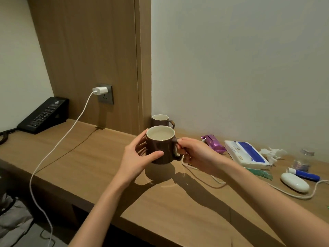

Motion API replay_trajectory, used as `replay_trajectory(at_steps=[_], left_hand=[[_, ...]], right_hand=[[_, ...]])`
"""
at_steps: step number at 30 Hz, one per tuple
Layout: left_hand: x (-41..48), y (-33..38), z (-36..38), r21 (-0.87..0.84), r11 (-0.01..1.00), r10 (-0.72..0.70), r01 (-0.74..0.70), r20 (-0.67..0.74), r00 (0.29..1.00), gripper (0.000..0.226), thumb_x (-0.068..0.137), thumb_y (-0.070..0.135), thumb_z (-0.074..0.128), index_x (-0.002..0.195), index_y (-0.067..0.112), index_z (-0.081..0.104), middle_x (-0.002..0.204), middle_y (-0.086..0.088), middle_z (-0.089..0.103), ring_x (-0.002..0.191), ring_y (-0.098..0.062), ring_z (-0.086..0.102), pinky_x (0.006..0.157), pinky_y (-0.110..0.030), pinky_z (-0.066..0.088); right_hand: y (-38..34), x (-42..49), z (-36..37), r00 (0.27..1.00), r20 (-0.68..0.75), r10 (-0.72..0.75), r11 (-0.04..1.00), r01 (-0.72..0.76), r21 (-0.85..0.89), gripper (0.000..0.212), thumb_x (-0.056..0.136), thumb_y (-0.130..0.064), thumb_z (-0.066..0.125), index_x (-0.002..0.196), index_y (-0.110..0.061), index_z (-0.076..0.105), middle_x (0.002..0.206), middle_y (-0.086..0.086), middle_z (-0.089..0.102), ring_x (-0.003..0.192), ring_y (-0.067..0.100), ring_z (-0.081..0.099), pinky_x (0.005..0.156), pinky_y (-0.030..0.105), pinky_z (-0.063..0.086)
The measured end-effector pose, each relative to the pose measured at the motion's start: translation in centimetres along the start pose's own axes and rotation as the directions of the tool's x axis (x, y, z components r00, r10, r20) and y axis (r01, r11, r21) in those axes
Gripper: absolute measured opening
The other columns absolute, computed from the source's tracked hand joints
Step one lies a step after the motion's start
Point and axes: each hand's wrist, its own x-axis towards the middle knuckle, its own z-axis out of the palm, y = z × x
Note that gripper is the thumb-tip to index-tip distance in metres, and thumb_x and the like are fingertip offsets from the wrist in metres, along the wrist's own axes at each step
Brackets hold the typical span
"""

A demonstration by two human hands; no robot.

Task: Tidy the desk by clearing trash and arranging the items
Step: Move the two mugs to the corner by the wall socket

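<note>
1 brown mug [160, 148], pale inside, upright, held just above the wooden desk [89, 157] over its own shadow. Left hand [137, 157] cups the mug's side, thumb across the front; right hand [195, 154] grips the handle with curled fingers. 1 second mug [161, 120] stands behind it in the wall corner. To the right on the desk: purple packet [213, 143], tissue pack [246, 155], crumpled tissue [272, 153], green wrapper [260, 173], blue tube [305, 175], white oval case [294, 182], clear bottle [302, 161]. Far left: black telephone [43, 115]; white charger [100, 90] in the wall socket, cable [58, 143] trailing over the desk edge.
</note>
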Motion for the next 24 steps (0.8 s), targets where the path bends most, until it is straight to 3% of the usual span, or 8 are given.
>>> replay_trajectory(at_steps=[4, 8, 17, 21, 24], left_hand=[[3.5, -1.9, -0.1, -0.002, 1.000, -0.024, 0.024, -0.037, 0.999, 0.076, 0.067, 0.024, 0.083, 0.133, 0.032, 0.045, 0.123, 0.015, 0.052, 0.111, -0.003, 0.050, 0.078, -0.008, 0.045], [6.6, -4.2, 0.5, -0.031, 0.998, -0.052, 0.050, -0.088, 0.995, 0.072, 0.066, 0.020, 0.084, 0.128, 0.027, 0.048, 0.118, 0.013, 0.053, 0.107, -0.003, 0.052, 0.073, -0.005, 0.047], [10.6, -8.6, 1.6, -0.096, 0.989, -0.124, 0.115, -0.095, 0.988, 0.070, 0.068, 0.009, 0.081, 0.127, 0.024, 0.046, 0.118, 0.008, 0.054, 0.113, -0.009, 0.051, 0.075, -0.005, 0.048], [11.4, -9.9, 1.6, -0.094, 0.988, -0.134, 0.125, -0.095, 0.986, 0.070, 0.070, 0.006, 0.080, 0.129, 0.022, 0.045, 0.120, 0.006, 0.054, 0.112, -0.010, 0.052, 0.073, -0.003, 0.047], [11.7, -10.2, 1.7, -0.090, 0.989, -0.126, 0.118, -0.086, 0.988, 0.071, 0.072, 0.004, 0.078, 0.133, 0.017, 0.044, 0.120, 0.006, 0.053, 0.108, -0.005, 0.051, 0.071, -0.001, 0.046]], right_hand=[[0.1, 4.8, 0.2, 0.997, -0.071, 0.027, 0.999, -0.024, 0.035, 0.032, 0.100, -0.026, 0.037, 0.070, -0.016, 0.043, 0.065, -0.002, 0.036, 0.060, 0.010, 0.029, 0.057, 0.023, 0.025], [0.3, 8.5, 0.4, 0.989, -0.136, 0.058, 0.998, -0.055, 0.031, 0.027, 0.101, -0.033, 0.041, 0.080, -0.019, 0.052, 0.066, -0.005, 0.042, 0.059, 0.007, 0.036, 0.059, 0.020, 0.031], [2.1, 14.5, 0.0, 0.977, -0.170, 0.127, 0.990, -0.113, 0.087, 0.032, 0.100, -0.027, 0.041, 0.068, -0.026, 0.042, 0.068, -0.009, 0.040, 0.060, 0.005, 0.037, 0.052, 0.017, 0.034], [2.7, 16.1, 0.1, 0.978, -0.173, 0.118, 0.993, -0.113, 0.039, 0.032, 0.100, -0.027, 0.042, 0.068, -0.026, 0.044, 0.068, -0.010, 0.041, 0.061, 0.005, 0.039, 0.055, 0.019, 0.032], [3.1, 16.8, 0.2, 0.977, -0.171, 0.124, 0.989, -0.107, 0.105, 0.029, 0.100, -0.025, 0.042, 0.071, -0.024, 0.047, 0.067, -0.010, 0.042, 0.061, 0.006, 0.040, 0.055, 0.018, 0.033]])
